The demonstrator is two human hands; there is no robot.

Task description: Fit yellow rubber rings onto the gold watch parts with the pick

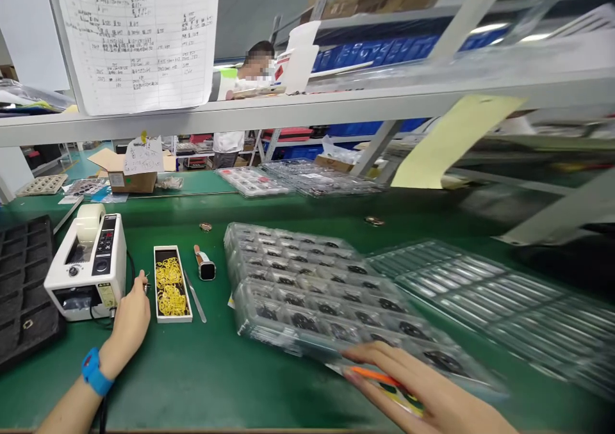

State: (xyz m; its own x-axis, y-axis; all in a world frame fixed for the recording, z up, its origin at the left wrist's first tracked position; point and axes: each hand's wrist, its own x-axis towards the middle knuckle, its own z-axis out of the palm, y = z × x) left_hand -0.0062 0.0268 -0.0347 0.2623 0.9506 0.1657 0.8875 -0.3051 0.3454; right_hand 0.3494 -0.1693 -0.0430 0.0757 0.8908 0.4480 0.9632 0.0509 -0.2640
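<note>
My left hand [129,312], with a blue band at the wrist, is between a white tape dispenser [93,261] and a narrow white box [173,319] of yellow rings [172,290]. Its fingertips pinch something small and shiny that I cannot make out. My right hand [413,383] is at the near edge of a stack of clear plastic trays [317,280] with dark round parts in their pockets. Between its thumb and fingers is a slim pointed tool with an orange strip [375,376]; blur and the hand hide its exact kind.
Metal tweezers [195,298] and a watch [206,269] lie beside the ring box. A black compartment tray [26,287] stands at far left, clear trays [500,306] at right. A grey shelf rail [269,107] with papers crosses above. Another person [254,69] is behind it.
</note>
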